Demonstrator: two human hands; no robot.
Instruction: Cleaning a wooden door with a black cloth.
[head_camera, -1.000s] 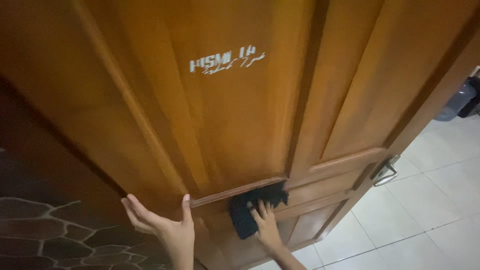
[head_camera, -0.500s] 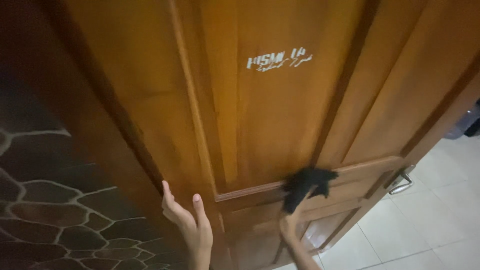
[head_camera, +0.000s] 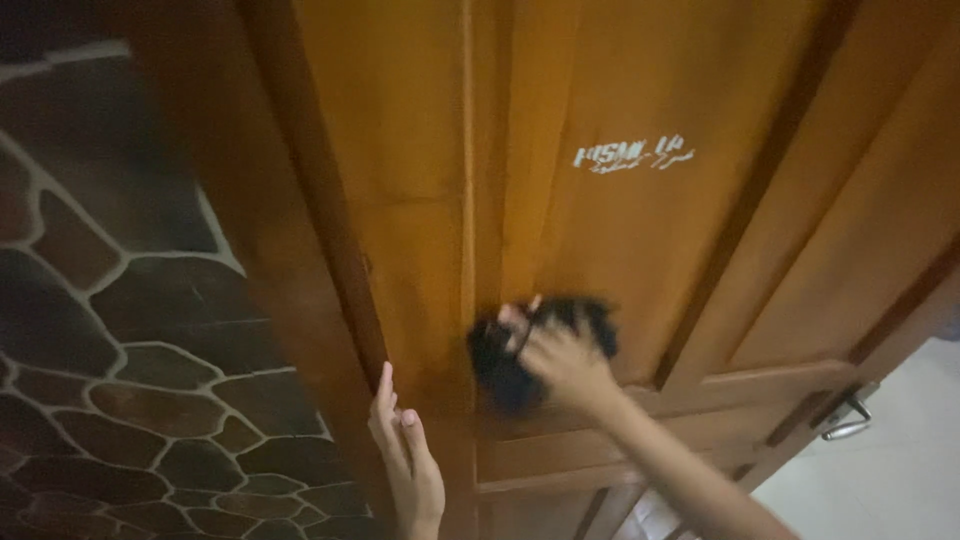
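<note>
A tall brown wooden door (head_camera: 420, 150) with raised panels fills most of the view. My right hand (head_camera: 562, 358) presses a black cloth (head_camera: 498, 365) against the door's upright panel, just above the horizontal rail. My left hand (head_camera: 407, 462) lies flat against the door's left edge, fingers together and pointing up, holding nothing.
A dark stone-pattern wall (head_camera: 110, 330) stands to the left of the door. A metal door handle (head_camera: 845, 420) sticks out at the lower right edge. White floor tiles (head_camera: 890, 480) show at the bottom right. A white sticker with lettering (head_camera: 632, 156) sits on the door panel.
My right hand has carried the black cloth up and left from the horizontal rail onto the upright panel. My left hand shifted right along the door's edge. The view has swung left.
</note>
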